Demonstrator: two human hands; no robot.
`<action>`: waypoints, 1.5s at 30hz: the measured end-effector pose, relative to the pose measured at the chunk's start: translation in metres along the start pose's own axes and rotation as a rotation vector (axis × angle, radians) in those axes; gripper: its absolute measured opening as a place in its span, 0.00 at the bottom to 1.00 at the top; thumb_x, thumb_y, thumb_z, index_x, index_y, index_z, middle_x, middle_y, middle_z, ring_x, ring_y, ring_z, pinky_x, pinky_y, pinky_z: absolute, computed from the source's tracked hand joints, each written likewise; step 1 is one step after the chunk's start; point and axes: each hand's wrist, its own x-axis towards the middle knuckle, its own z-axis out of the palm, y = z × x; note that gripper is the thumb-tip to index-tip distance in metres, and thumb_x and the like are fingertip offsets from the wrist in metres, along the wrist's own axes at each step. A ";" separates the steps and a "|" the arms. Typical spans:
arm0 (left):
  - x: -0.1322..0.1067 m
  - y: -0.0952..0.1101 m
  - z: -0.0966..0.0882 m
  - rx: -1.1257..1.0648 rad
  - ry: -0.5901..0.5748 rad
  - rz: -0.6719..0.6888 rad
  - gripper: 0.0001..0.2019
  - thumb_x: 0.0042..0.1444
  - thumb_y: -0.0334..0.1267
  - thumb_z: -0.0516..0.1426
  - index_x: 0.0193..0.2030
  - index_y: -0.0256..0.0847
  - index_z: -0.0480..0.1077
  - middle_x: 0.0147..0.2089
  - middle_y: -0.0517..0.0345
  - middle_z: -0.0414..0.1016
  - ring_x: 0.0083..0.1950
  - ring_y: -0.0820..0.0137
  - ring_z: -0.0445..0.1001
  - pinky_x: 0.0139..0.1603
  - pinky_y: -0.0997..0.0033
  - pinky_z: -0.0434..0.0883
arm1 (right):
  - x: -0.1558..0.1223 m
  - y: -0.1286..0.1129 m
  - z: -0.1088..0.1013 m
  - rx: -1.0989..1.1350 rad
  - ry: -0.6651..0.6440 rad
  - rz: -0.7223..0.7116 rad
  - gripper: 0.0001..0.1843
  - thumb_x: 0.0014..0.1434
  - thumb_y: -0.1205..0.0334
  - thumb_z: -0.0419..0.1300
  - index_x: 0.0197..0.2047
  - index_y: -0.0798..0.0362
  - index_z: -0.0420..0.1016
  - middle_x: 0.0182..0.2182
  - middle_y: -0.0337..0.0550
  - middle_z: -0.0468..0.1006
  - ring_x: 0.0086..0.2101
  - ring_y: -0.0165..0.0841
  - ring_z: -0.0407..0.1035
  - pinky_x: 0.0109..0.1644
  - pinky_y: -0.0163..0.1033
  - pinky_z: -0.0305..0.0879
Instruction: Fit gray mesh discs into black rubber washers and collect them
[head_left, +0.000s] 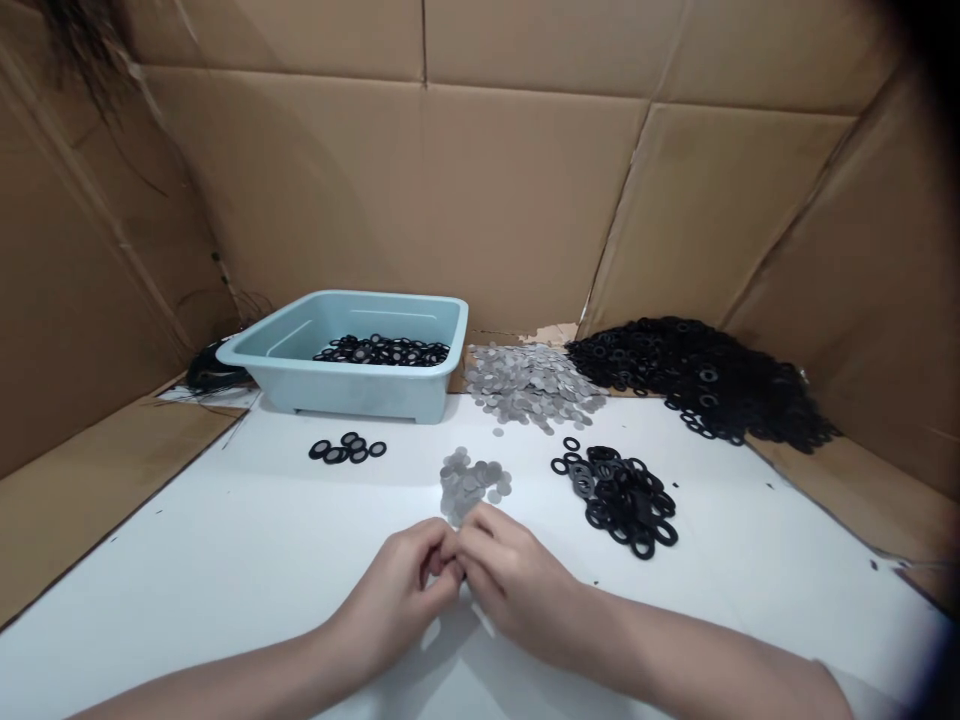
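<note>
My left hand [416, 575] and my right hand [510, 575] meet at the fingertips, low over the white tabletop. Both are closed in a pinch. A small dark edge shows between the fingertips, but the fingers hide most of what they hold. Just beyond them lies a small pile of thin grey discs [469, 483]. To the right of my right hand is a loose heap of black rings [630, 500]. Several black rings with grey discs set in them [347, 448] lie together at the left, farther from my left hand.
A light blue plastic bin [352, 390] at the back left holds many disc-filled black rings [382, 350]. A bigger pile of grey discs [532, 380] and a large mound of black rings [697, 375] lie at the back. Cardboard walls [390, 180] enclose the white tabletop [285, 560].
</note>
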 end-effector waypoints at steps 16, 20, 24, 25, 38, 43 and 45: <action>0.021 -0.004 -0.044 0.204 0.237 0.041 0.08 0.54 0.42 0.49 0.33 0.40 0.64 0.30 0.56 0.69 0.32 0.66 0.67 0.31 0.71 0.61 | 0.017 0.018 -0.062 -0.357 0.192 0.182 0.10 0.58 0.68 0.47 0.40 0.54 0.67 0.34 0.45 0.72 0.33 0.32 0.65 0.36 0.35 0.60; 0.046 -0.022 -0.101 0.464 0.484 -0.060 0.11 0.53 0.43 0.50 0.40 0.41 0.63 0.33 0.55 0.70 0.34 0.63 0.68 0.32 0.70 0.60 | 0.019 0.046 -0.105 -0.738 0.096 0.484 0.10 0.57 0.64 0.50 0.40 0.54 0.70 0.38 0.50 0.72 0.38 0.37 0.67 0.39 0.37 0.59; 0.059 -0.045 -0.132 0.631 0.454 -0.116 0.11 0.53 0.40 0.49 0.38 0.38 0.66 0.35 0.52 0.72 0.36 0.61 0.69 0.35 0.69 0.61 | 0.015 0.067 -0.108 -0.839 -0.035 0.577 0.12 0.55 0.65 0.52 0.41 0.54 0.72 0.39 0.51 0.74 0.40 0.39 0.68 0.39 0.36 0.58; 0.060 -0.049 -0.134 0.681 0.419 -0.123 0.11 0.53 0.39 0.48 0.37 0.37 0.67 0.34 0.52 0.72 0.37 0.60 0.69 0.37 0.67 0.62 | 0.015 0.070 -0.106 -0.835 -0.046 0.575 0.11 0.54 0.66 0.52 0.39 0.54 0.73 0.38 0.50 0.75 0.39 0.38 0.68 0.39 0.35 0.58; 0.050 -0.006 -0.058 0.685 0.188 0.197 0.13 0.57 0.42 0.47 0.37 0.40 0.70 0.37 0.53 0.74 0.40 0.62 0.70 0.41 0.66 0.63 | 0.017 0.069 -0.102 -0.832 -0.024 0.619 0.13 0.52 0.75 0.49 0.35 0.57 0.72 0.34 0.51 0.76 0.36 0.37 0.70 0.34 0.33 0.57; 0.064 0.007 -0.029 0.838 0.101 0.190 0.12 0.54 0.36 0.50 0.40 0.37 0.72 0.40 0.48 0.74 0.44 0.57 0.69 0.43 0.60 0.63 | 0.017 0.070 -0.103 -0.870 0.012 0.653 0.18 0.49 0.80 0.48 0.42 0.58 0.69 0.39 0.55 0.73 0.38 0.40 0.69 0.35 0.35 0.57; 0.069 0.008 -0.026 0.886 0.083 0.196 0.12 0.54 0.34 0.50 0.38 0.37 0.73 0.38 0.48 0.75 0.43 0.56 0.70 0.42 0.59 0.63 | 0.017 0.070 -0.102 -0.884 0.044 0.660 0.21 0.49 0.81 0.46 0.45 0.58 0.66 0.41 0.55 0.71 0.38 0.39 0.68 0.36 0.36 0.57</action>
